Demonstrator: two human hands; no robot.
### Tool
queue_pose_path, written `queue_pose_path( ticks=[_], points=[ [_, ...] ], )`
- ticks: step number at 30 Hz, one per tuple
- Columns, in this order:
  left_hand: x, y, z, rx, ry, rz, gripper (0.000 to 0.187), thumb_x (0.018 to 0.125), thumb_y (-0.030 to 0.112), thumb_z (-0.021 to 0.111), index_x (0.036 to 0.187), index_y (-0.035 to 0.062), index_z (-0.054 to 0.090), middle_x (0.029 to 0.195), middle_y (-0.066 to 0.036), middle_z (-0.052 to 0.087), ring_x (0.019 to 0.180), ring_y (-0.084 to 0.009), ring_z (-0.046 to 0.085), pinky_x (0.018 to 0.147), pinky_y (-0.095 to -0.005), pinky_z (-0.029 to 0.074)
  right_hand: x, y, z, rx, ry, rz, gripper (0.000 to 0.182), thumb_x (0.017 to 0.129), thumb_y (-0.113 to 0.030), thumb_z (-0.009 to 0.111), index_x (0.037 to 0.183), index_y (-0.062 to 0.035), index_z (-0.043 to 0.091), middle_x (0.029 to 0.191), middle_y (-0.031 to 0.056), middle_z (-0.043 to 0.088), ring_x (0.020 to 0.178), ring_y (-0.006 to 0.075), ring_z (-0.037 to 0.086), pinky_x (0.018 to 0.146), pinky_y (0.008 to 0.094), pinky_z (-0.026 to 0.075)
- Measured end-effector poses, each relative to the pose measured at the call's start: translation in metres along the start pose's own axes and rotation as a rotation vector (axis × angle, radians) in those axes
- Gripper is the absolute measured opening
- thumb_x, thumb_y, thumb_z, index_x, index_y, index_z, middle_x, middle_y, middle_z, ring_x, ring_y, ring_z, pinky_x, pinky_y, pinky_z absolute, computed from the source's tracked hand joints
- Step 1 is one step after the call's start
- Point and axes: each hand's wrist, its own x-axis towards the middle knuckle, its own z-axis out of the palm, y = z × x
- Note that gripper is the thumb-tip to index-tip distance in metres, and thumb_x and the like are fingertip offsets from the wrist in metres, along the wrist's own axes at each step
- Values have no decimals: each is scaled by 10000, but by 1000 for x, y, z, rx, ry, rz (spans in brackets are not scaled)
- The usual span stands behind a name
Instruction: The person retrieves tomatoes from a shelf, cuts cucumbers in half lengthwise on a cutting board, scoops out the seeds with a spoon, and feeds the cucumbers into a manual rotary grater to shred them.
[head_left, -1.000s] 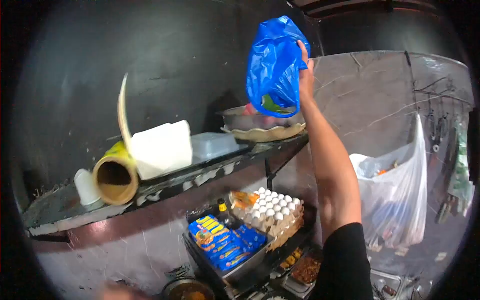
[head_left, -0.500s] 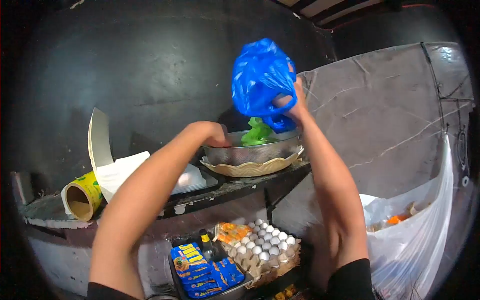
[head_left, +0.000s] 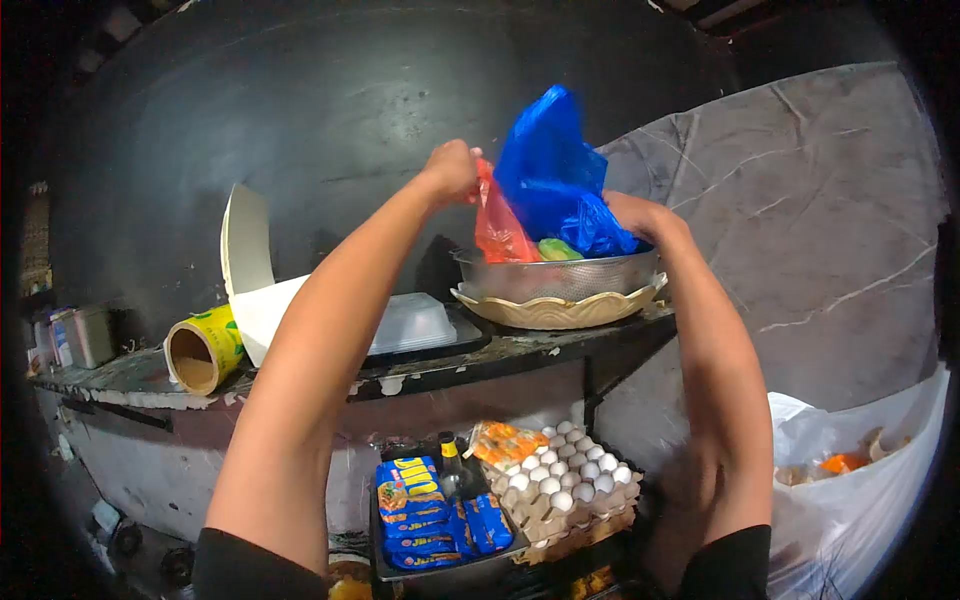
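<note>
My left hand (head_left: pixel 456 172) is closed on the top of a red plastic bag (head_left: pixel 502 222), which hangs into a metal strainer (head_left: pixel 570 277). At the strainer's right side, my right hand (head_left: pixel 632 216) touches a blue plastic bag (head_left: pixel 552 160); its fingers are mostly hidden behind the blue plastic. A bit of green plastic (head_left: pixel 558 250) shows between the two bags. Under the strainer sits a cream dish with a wavy rim (head_left: pixel 560 312), on the dark shelf.
Left on the shelf are clear plastic containers (head_left: pixel 412 322), a white foam box (head_left: pixel 248 240) and a yellow roll (head_left: pixel 205 350). Below stand egg trays (head_left: pixel 575 480), blue noodle packs (head_left: pixel 420 515) and a bottle (head_left: pixel 452 468). A white waste bag (head_left: pixel 850 520) hangs at right.
My left hand has risen out of the strainer, pulling up red plastic. The blue bag has come down into the strainer with my right hand. The view has shifted.
</note>
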Motion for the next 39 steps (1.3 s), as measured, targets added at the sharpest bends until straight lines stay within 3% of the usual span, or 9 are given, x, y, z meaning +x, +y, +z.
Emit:
queue_pose_path(
  ticks=[4, 7, 8, 11, 13, 15, 22, 35, 39],
  points=[
    [1, 7, 16, 412, 252, 167, 193, 927, 166, 636, 941, 8, 744, 1020, -239, 712, 988, -402, 689, 847, -478, 555, -17, -39, 3, 48, -71, 181, 990, 790, -395, 788, 1551, -16, 282, 1490, 186, 471, 1315, 278, 509, 1077, 383, 441],
    [6, 3, 26, 427, 360, 259, 180, 902, 154, 638, 934, 11, 741, 1002, -242, 711, 1019, -404, 678, 866, -492, 546, -12, -46, 6, -280, 585, -80, 1041, 705, -410, 828, 1530, -12, 334, 1459, 231, 503, 1249, 324, 579, 1032, 398, 476],
    [0, 6, 26, 189, 287, 197, 414, 1032, 270, 488, 871, -57, 684, 929, -304, 683, 917, -471, 667, 822, -541, 513, -10, -55, 5, -228, 825, -156, 958, 707, -363, 818, 1481, -5, 381, 1414, 238, 527, 1208, 324, 596, 1003, 404, 489],
    [19, -10, 34, 346, 583, 429, 346, 1023, 216, 490, 865, -37, 665, 925, -303, 669, 937, -474, 642, 844, -541, 499, -41, -115, 24, -252, 1403, -531, 558, 757, -218, 735, 1226, 11, 536, 1188, 221, 618, 1050, 281, 636, 869, 399, 518],
    [23, -2, 28, 324, 565, 420, 275, 1005, 179, 510, 978, -49, 662, 1060, -306, 649, 1013, -474, 632, 888, -526, 505, -70, -155, 57, -28, 1041, -827, 181, 804, -151, 636, 881, 12, 653, 778, 127, 666, 695, 227, 656, 624, 382, 517],
    [25, 8, 21, 278, 570, 414, 264, 1003, 154, 509, 1037, -60, 657, 1130, -310, 635, 1065, -473, 619, 926, -517, 501, -60, -163, 71, 139, 177, -480, 212, 829, -188, 617, 870, 1, 705, 752, 159, 698, 655, 264, 680, 595, 422, 525],
    [19, 40, 9, 220, 593, 537, 323, 1040, 177, 444, 1047, -70, 654, 1130, -310, 634, 1099, -469, 600, 952, -513, 478, -18, -139, 94, -486, 396, -149, 718, 692, -374, 874, 1162, 72, 564, 1143, 313, 662, 1090, 457, 643, 946, 463, 531],
    [26, 51, -47, 181, 524, 480, 456, 1062, 352, 413, 1019, -22, 670, 1064, -286, 672, 1034, -468, 628, 895, -524, 477, 15, -119, 91, -235, 872, -675, 318, 835, -76, 699, 1081, 29, 528, 1076, 260, 538, 1031, 449, 553, 920, 483, 456],
    [-3, 59, -54, 145, 522, 454, 471, 1058, 370, 419, 992, -17, 679, 1040, -284, 679, 1034, -471, 627, 894, -522, 477, 12, -130, 103, -105, 594, -558, 421, 878, -92, 671, 1188, 3, 402, 1095, 331, 614, 1057, 503, 603, 896, 524, 478]
  ],
)
